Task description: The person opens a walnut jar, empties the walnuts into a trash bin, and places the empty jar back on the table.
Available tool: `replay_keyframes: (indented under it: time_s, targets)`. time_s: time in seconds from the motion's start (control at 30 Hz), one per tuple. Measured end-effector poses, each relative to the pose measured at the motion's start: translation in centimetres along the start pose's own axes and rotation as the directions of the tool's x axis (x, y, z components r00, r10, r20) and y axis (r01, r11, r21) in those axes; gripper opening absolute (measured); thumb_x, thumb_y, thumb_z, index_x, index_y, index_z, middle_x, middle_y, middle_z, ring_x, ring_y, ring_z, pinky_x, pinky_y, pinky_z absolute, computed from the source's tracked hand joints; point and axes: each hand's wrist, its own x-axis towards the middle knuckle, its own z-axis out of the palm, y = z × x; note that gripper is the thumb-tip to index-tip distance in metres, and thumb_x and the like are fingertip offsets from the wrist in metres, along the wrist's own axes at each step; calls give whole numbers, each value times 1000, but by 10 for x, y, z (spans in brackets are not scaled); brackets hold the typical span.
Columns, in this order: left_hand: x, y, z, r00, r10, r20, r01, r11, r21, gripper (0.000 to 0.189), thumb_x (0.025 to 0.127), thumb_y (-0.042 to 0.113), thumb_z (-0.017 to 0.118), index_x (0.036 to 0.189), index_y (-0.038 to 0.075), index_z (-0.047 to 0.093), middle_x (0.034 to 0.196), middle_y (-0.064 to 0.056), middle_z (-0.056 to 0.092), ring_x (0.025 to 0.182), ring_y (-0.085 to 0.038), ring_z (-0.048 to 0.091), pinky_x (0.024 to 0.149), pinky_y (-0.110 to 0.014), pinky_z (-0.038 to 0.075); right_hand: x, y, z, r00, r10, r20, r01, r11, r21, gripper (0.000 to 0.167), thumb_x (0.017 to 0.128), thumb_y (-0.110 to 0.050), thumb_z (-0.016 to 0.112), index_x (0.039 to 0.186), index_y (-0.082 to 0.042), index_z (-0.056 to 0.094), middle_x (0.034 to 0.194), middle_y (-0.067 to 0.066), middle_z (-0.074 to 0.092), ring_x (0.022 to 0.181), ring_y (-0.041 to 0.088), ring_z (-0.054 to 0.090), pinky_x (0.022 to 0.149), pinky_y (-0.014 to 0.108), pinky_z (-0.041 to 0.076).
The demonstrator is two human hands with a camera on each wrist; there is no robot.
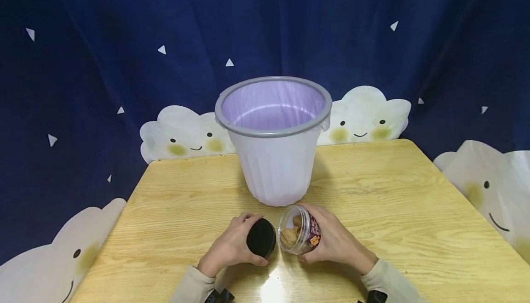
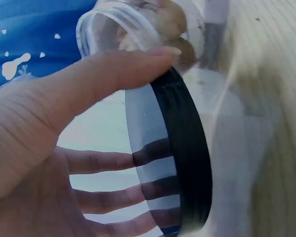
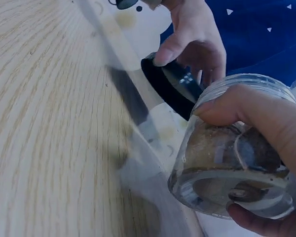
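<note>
A round black lid [image 1: 262,237] is gripped at its edge by my left hand [image 1: 233,245], thumb on one side and fingers on the other. My right hand [image 1: 336,243] holds a clear jar [image 3: 187,173] with a dark red label, tilted so that its uncovered mouth faces left toward the lid. Inside the jar are several brown lumpy pieces [image 1: 289,237]. Only a narrow space separates lid and jar mouth in the head view. In the left wrist view the lid [image 2: 187,148] stands on edge, its black rim turned toward the table.
Just behind the hands stands a white bin [image 1: 277,169] with a grey rim and a pale purple inside. The wooden table [image 1: 186,197] has cloud-shaped covers [image 1: 368,114] along its edges. A dark blue curtain [image 1: 207,18] with white triangles hangs behind.
</note>
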Motion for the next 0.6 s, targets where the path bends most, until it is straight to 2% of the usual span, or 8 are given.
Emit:
replay_keyframes:
  time_s: [0.17,0.37,0.6]
  targets:
    - [1,-1,6,1000,-6,21,6,1000,6,101,55,31,94,140,6,46,137,-19,42,122,-40,41,85,-54,49,-1,2,-2,1000,29,-6,-29,1000,-1,107,40,-35,92,136,-8,50,124,0,59,110,20,57,90,44,51]
    - [2,-2,8,999,16,44,-18,999,33,102,55,29,95,141,4,45,135,-16,44,122,-37,41,87,-51,50,-2,3,-5,999,31,-21,-32,999,-11,107,42,-37,92,136,-10,49,127,0,57,112,21,55,91,46,50]
    - [2,-4,10,998,4,68,-5,1000,25,102,56,30,94,141,4,45,136,-16,43,124,-37,40,88,-52,49,-1,3,-10,998,42,-44,-43,999,-20,110,41,-37,92,137,-4,48,127,5,58,114,26,55,91,48,50]
